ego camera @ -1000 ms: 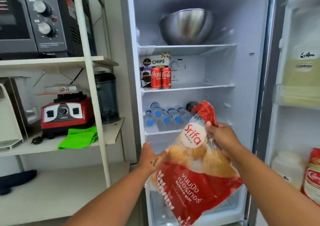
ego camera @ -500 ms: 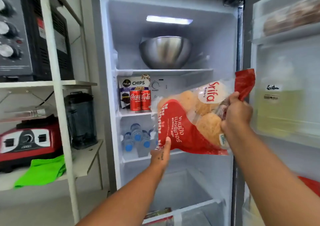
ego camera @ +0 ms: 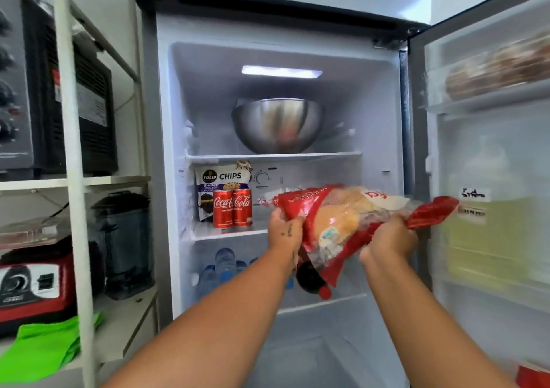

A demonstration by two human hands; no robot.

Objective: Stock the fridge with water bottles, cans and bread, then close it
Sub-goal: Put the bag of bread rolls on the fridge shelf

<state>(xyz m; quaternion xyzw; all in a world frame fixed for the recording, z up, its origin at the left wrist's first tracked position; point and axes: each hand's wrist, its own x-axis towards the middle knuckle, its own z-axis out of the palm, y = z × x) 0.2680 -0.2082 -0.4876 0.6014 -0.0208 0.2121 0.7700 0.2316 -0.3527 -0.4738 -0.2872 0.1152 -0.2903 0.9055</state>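
Observation:
A red and clear bread bag [ego camera: 342, 218] of buns lies nearly level at the height of the fridge's middle shelf [ego camera: 235, 233]. My left hand [ego camera: 282, 230] grips its left end and my right hand [ego camera: 390, 240] grips it near the twisted red neck on the right. Two red cola cans [ego camera: 232, 211] stand on that shelf in front of a chips bag [ego camera: 221, 178]. Water bottles [ego camera: 221, 265] with blue caps lie on the shelf below, partly hidden by my left arm. The fridge door [ego camera: 488, 161] stands open at the right.
A steel bowl [ego camera: 278, 124] fills the top shelf. The door racks hold a pale yellow container [ego camera: 488, 239] and wrapped food [ego camera: 500, 66]. To the left stands a white rack with an oven [ego camera: 53, 96], a dark blender jar [ego camera: 123, 242], a red appliance [ego camera: 32, 286] and a green cloth [ego camera: 44, 349].
Both hands have lifted the bread bag from low in front of the fridge up to the middle shelf and turned it nearly level. My left hand went from under the bag to gripping its end.

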